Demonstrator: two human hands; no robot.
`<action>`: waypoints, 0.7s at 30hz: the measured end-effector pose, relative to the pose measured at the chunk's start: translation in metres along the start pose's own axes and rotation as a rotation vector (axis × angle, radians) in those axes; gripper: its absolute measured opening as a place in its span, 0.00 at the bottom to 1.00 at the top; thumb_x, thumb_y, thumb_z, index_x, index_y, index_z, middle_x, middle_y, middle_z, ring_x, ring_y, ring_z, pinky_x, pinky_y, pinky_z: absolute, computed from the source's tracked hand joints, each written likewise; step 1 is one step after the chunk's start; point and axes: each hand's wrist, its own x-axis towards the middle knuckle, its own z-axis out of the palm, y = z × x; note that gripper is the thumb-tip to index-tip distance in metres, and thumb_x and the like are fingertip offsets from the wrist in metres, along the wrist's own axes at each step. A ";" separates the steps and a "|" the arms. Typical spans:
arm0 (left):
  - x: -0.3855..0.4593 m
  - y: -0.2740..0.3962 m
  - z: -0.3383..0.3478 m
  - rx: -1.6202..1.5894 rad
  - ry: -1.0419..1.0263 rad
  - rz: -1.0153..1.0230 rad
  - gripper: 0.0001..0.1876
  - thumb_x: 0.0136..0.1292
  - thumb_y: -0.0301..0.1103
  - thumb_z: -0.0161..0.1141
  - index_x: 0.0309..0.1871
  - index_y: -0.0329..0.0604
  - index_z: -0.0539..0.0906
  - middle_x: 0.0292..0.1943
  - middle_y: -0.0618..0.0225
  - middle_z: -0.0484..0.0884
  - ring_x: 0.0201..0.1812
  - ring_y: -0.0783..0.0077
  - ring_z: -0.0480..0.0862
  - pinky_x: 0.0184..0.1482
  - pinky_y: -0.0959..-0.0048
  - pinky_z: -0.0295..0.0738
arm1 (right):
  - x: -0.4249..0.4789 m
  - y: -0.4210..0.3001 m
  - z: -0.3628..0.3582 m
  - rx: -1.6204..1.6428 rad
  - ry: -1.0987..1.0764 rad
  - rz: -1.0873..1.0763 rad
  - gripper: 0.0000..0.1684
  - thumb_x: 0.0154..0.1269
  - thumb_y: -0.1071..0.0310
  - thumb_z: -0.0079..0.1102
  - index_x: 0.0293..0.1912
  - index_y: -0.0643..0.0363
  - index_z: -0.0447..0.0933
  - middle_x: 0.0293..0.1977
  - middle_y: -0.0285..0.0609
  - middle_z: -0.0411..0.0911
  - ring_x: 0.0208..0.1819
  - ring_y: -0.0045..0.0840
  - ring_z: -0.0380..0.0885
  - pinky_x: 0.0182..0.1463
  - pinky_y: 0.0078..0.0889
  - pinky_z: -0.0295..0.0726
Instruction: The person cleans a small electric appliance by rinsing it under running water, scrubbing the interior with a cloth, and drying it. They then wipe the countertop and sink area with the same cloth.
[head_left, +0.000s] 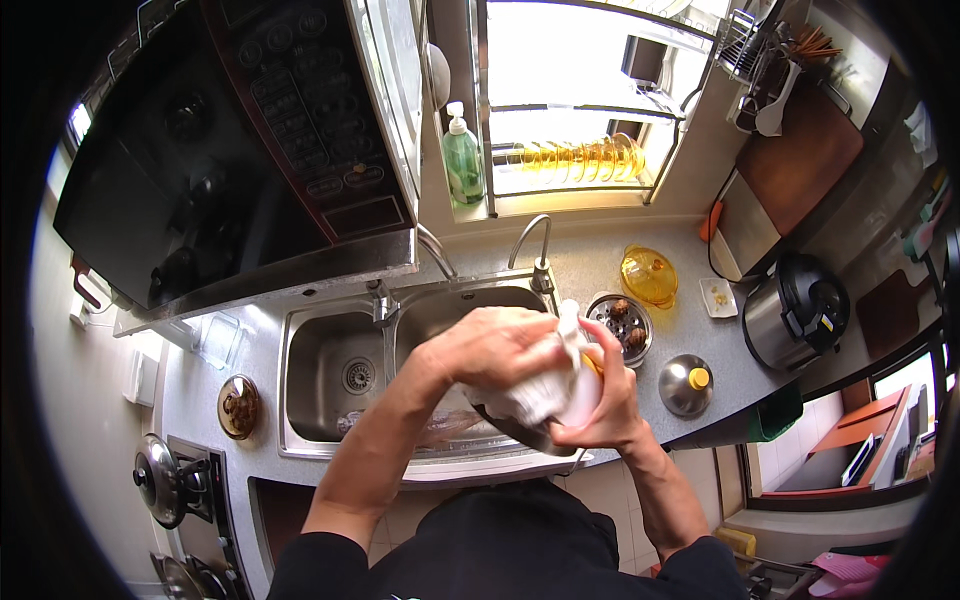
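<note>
Above the right sink basin, my left hand (510, 346) presses a bunched white cloth (529, 399) against a smooth, pale rounded object (585, 397). My right hand (613, 394) grips that object from its right side. A bit of yellow shows on it between the fingers; what exactly it is cannot be made out. Just below both hands appears a curved dark metal rim (525, 435), mostly hidden by the cloth. The double stainless-steel sink (341, 360) lies beneath, with a blurred wet thing (450, 426) partly behind my left forearm.
On the right counter stand a metal pot (596, 306) with brown round pieces, an amber glass lid (649, 274), a metal lid with yellow knob (684, 396), a small dish (709, 306) and an electric cooker (772, 322). A microwave (247, 150) overhangs the left side. Taps (541, 277) rise behind.
</note>
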 end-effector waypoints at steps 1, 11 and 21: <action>-0.002 0.003 -0.015 -0.321 -0.102 -0.244 0.18 0.77 0.40 0.48 0.60 0.41 0.80 0.46 0.56 0.86 0.45 0.64 0.86 0.50 0.66 0.79 | -0.001 -0.001 -0.003 0.076 -0.007 0.079 0.67 0.31 0.60 0.78 0.72 0.67 0.55 0.50 0.51 0.80 0.47 0.33 0.84 0.53 0.31 0.82; -0.054 -0.054 0.073 -1.196 0.372 -0.093 0.21 0.81 0.33 0.46 0.71 0.35 0.72 0.59 0.67 0.79 0.56 0.78 0.77 0.60 0.76 0.72 | -0.004 0.027 -0.008 0.854 0.148 0.362 0.58 0.46 0.63 0.77 0.72 0.64 0.54 0.47 0.48 0.82 0.49 0.27 0.82 0.55 0.29 0.79; -0.031 -0.012 0.096 -0.745 0.832 -0.232 0.18 0.76 0.40 0.49 0.54 0.33 0.78 0.46 0.57 0.82 0.47 0.62 0.80 0.55 0.65 0.73 | -0.001 0.038 -0.006 0.931 0.379 0.415 0.50 0.52 0.61 0.72 0.70 0.64 0.57 0.47 0.54 0.82 0.49 0.31 0.82 0.56 0.35 0.81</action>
